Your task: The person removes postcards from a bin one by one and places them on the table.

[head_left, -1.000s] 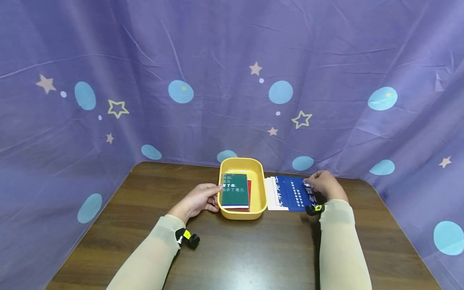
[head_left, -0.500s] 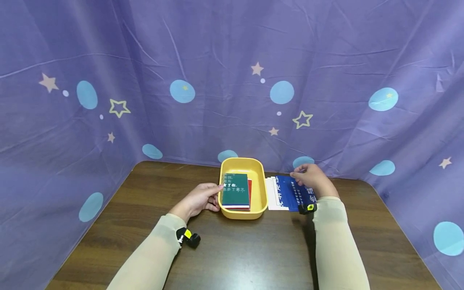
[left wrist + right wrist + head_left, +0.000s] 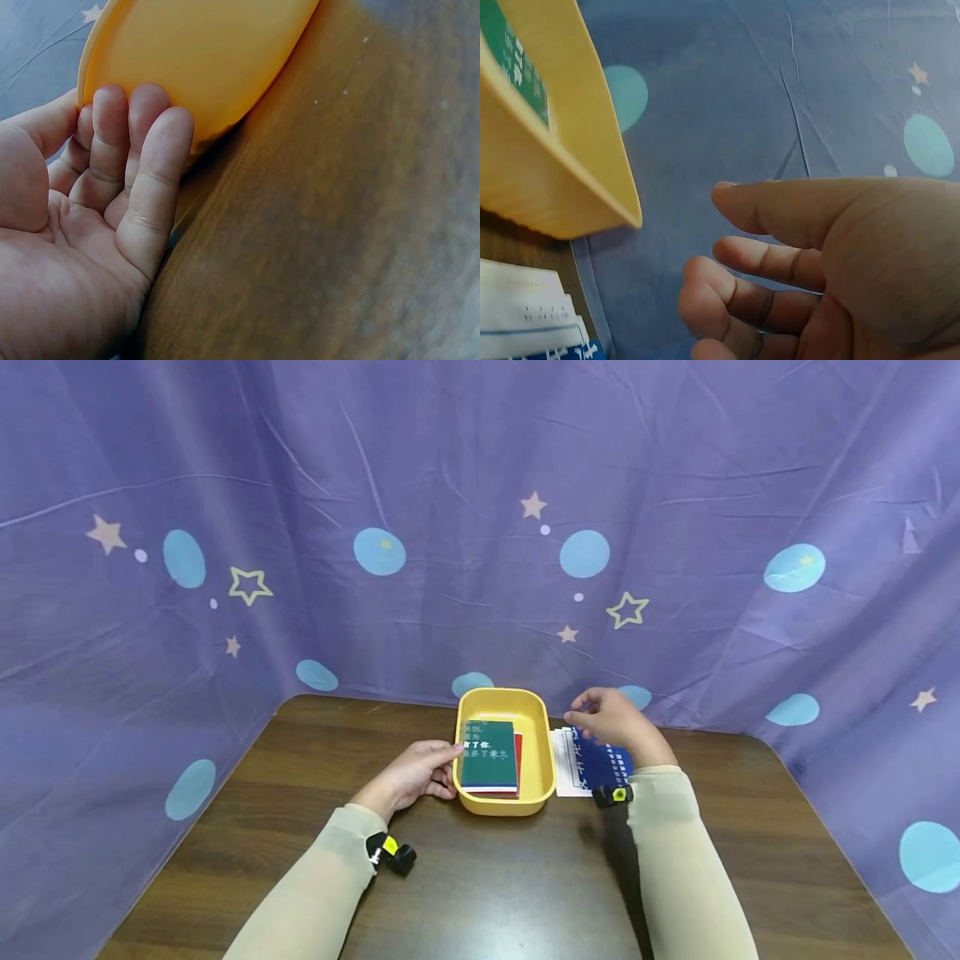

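Observation:
My left hand pinches the left rim of a yellow plastic tray. In the left wrist view its thumb lies over the rim and its bent fingers press the outer wall. A green card with white Chinese writing lies in the tray, over a red one. To the right of the tray, a row of overlapping white cards and blue cards rests on the table. Above them hovers my right hand, fingers loosely bent, nothing between thumb and fingers in the right wrist view.
The brown wooden table stretches out in front of the tray. Close behind it hangs a purple curtain with stars and blue ovals, which also closes off both sides.
My right hand has moved left along the blue cards, from their right end to above the white cards near the tray. My left hand keeps its grip on the rim.

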`<state>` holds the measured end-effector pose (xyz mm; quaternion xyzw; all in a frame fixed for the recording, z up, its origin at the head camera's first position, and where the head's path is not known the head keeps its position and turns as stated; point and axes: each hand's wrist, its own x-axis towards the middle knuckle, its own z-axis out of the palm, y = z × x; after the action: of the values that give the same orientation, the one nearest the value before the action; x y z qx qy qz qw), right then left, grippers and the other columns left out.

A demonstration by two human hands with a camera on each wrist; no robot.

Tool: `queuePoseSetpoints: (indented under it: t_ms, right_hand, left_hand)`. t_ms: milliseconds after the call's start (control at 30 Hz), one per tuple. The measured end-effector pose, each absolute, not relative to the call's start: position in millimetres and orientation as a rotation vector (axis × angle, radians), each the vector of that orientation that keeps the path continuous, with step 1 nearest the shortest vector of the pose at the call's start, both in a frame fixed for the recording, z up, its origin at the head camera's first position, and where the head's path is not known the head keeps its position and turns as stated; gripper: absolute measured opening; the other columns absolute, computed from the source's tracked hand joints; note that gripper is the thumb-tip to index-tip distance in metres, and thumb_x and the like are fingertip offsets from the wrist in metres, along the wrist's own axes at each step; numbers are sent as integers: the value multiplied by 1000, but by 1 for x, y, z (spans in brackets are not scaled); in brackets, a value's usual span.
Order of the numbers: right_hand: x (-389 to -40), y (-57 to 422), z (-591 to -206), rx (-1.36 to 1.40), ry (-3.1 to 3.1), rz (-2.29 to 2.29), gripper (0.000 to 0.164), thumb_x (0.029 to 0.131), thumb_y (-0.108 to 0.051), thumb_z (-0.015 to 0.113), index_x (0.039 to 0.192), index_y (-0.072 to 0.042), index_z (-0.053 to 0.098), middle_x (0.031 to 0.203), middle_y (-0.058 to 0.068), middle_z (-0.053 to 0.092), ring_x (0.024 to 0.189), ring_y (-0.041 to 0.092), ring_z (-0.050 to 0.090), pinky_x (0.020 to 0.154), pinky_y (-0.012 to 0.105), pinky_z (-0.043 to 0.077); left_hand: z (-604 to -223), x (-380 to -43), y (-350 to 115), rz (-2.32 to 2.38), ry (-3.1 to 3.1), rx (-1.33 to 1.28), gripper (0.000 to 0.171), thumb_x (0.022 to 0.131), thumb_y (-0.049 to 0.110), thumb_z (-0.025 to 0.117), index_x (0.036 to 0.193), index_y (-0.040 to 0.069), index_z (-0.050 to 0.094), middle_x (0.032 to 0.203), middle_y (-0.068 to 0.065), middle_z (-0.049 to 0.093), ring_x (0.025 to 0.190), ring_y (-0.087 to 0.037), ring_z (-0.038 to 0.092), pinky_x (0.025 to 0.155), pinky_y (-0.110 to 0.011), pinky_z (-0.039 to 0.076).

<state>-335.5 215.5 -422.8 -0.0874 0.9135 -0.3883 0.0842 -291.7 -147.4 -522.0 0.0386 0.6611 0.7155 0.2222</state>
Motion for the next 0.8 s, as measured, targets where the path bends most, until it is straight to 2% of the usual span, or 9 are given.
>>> queuePoseSetpoints:
  t_ms: [167, 233, 467, 633, 800]
  right_hand:
    - [-335, 202, -420, -296, 2699, -1168, 29, 99, -32, 77, 115, -8, 71, 99, 19, 76, 85, 36, 74, 69, 39, 67]
    - [-336, 196, -420, -317, 2680, -1185, 29, 99, -32, 77, 115, -8, 72, 103, 22, 77, 89, 40, 75, 69, 41, 68]
    - [-342, 166, -419, -426, 2560, -1159, 36, 98, -32, 78, 120, -4, 71, 103, 23, 77, 80, 30, 75, 65, 39, 67]
    - [-352, 142, -418, -411, 2461, -1099, 46, 97, -33, 79, 129, -2, 68, 112, 26, 78, 88, 33, 78, 71, 41, 69]
    - [-365, 120, -420, -411, 2448, -995, 48, 100, -31, 76, 134, 1, 65, 110, 26, 78, 94, 35, 79, 74, 43, 70]
  left_hand:
    - [-522, -292, -147, 1984, 1822, 100, 30, 109, 31, 62, 95, 5, 65, 68, -1, 67, 59, -18, 69, 56, -31, 66]
    - [-522, -292, -147, 1985, 1819, 95, 30, 109, 31, 62, 94, 5, 64, 67, -1, 67, 58, -18, 69, 55, -31, 66]
    - [-521, -292, -146, 1981, 1824, 112, 32, 109, 33, 62, 95, 5, 65, 69, -2, 67, 60, -18, 69, 56, -31, 66]
    - [-522, -293, -146, 1980, 1828, 110, 32, 108, 34, 64, 97, 4, 65, 69, -1, 68, 60, -17, 69, 56, -31, 65]
    - [-523, -293, -148, 1983, 1825, 98, 32, 108, 34, 63, 98, 3, 64, 69, -2, 68, 60, -18, 69, 56, -31, 66]
